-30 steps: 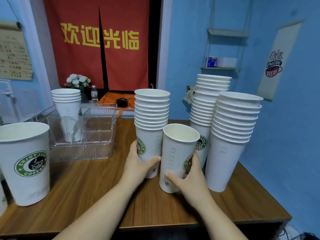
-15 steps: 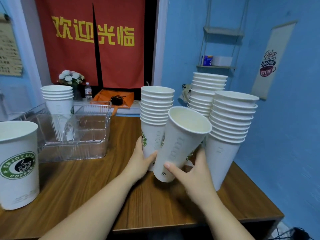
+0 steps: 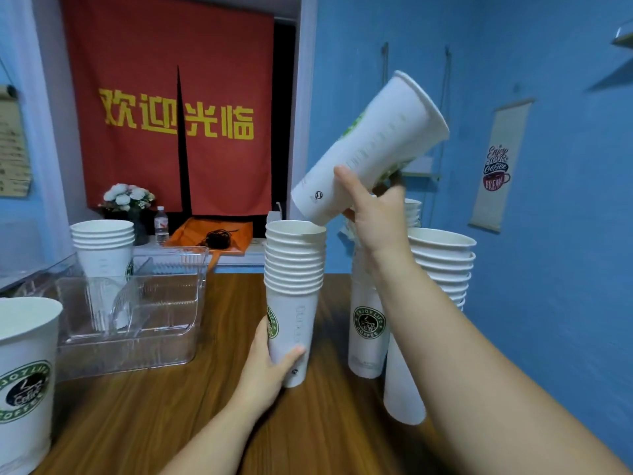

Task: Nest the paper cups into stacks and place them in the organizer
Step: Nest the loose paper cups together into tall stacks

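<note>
My right hand [image 3: 375, 214] grips a single white paper cup [image 3: 370, 145], tilted with its rim up to the right and its base just above the mouth of the middle cup stack [image 3: 294, 269]. My left hand [image 3: 270, 365] holds that stack near its base on the wooden table. Two more cup stacks stand to the right: one with a green logo [image 3: 368, 323] behind my right forearm, and another [image 3: 442, 262] nearer the blue wall. A short stack [image 3: 102, 245] stands inside the clear plastic organizer [image 3: 164, 337] at the left.
A lone logo cup [image 3: 24, 378] stands at the near left table edge. The blue wall runs close along the right side of the table [image 3: 154, 406]. Behind the table lie an orange cloth, a small bottle and flowers under a red curtain.
My right hand lifted the single cup from the table, tilted it and raised it above the middle stack. My left hand kept holding the stack's base.
</note>
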{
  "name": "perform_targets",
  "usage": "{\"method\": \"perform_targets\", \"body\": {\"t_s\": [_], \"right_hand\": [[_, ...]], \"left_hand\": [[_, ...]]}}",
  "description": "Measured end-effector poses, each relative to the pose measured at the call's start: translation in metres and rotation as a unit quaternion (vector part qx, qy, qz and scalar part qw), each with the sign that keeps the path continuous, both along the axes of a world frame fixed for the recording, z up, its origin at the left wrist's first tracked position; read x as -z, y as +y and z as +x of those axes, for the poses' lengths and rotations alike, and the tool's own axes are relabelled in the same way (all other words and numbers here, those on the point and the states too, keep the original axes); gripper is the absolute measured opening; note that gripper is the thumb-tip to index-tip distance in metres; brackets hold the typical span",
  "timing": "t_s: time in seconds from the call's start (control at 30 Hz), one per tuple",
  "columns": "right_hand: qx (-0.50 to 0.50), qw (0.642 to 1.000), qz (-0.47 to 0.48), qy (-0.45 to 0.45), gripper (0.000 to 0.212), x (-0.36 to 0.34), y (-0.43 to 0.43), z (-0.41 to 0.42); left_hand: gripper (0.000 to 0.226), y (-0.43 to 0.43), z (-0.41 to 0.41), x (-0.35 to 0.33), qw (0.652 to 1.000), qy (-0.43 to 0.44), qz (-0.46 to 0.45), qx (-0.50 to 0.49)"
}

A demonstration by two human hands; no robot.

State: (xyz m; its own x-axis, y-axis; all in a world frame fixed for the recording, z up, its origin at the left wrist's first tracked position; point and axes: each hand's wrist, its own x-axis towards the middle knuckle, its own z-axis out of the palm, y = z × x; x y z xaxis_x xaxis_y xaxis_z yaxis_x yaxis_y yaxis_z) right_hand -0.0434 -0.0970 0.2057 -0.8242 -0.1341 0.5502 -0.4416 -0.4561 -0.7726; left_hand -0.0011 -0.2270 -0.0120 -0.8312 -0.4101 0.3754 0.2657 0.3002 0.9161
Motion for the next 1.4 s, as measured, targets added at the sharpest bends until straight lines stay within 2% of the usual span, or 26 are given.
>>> {"method": "perform_targets", "body": {"t_s": [0.1,0.23,0.33,0.4,0.47,0.63,0.8,0.97,1.07,1.2,1.3,1.4], "right_hand": [[0.044,0.995,0.089,0.027,0.083,0.000,-0.015,-0.008],[0.047,0.975,0.213,0.048,0.087,0.012,-0.026,-0.010],[0.029,0.964,0.260,0.039,0.085,0.022,-0.026,-0.008],[0.022,0.961,0.274,0.030,0.091,0.025,-0.022,-0.006],[0.014,0.962,0.272,0.021,0.096,0.027,-0.021,-0.006],[0.021,0.971,0.239,0.006,0.090,0.030,-0.023,-0.004],[0.014,0.962,0.273,0.017,0.073,0.038,-0.020,-0.004],[0.039,0.951,0.303,0.039,0.073,0.051,-0.017,-0.001],[-0.008,0.952,0.300,0.049,0.057,0.059,-0.011,0.006],[-0.013,0.962,0.270,-0.037,0.080,0.095,-0.006,0.017],[0.007,0.974,0.205,-0.090,0.058,0.141,-0.006,0.034],[-0.028,0.968,0.200,-0.152,0.035,0.183,-0.014,0.056]], "left_hand": [[0.063,-0.001,-0.001,0.001,1.000,0.002,-0.002,0.002],[0.070,-0.004,-0.002,0.005,1.000,-0.003,0.000,0.000],[0.082,-0.004,-0.002,0.006,1.000,-0.004,-0.009,-0.010],[0.086,-0.003,-0.003,0.006,1.000,-0.003,-0.014,-0.014],[0.087,-0.003,-0.004,0.007,1.000,-0.003,-0.015,-0.020],[0.091,-0.004,-0.004,0.010,0.999,-0.020,-0.022,-0.025],[0.082,-0.004,-0.002,0.009,0.999,-0.023,-0.029,-0.024],[0.078,-0.003,-0.001,0.006,0.999,-0.023,-0.031,-0.023],[0.077,-0.001,0.001,0.002,0.999,-0.030,-0.032,-0.030],[0.081,0.001,0.012,-0.009,0.996,-0.078,-0.020,-0.027],[0.074,0.003,0.039,-0.021,0.990,-0.109,-0.034,-0.088],[0.042,0.005,0.088,-0.027,0.981,-0.067,-0.061,-0.171]]}}
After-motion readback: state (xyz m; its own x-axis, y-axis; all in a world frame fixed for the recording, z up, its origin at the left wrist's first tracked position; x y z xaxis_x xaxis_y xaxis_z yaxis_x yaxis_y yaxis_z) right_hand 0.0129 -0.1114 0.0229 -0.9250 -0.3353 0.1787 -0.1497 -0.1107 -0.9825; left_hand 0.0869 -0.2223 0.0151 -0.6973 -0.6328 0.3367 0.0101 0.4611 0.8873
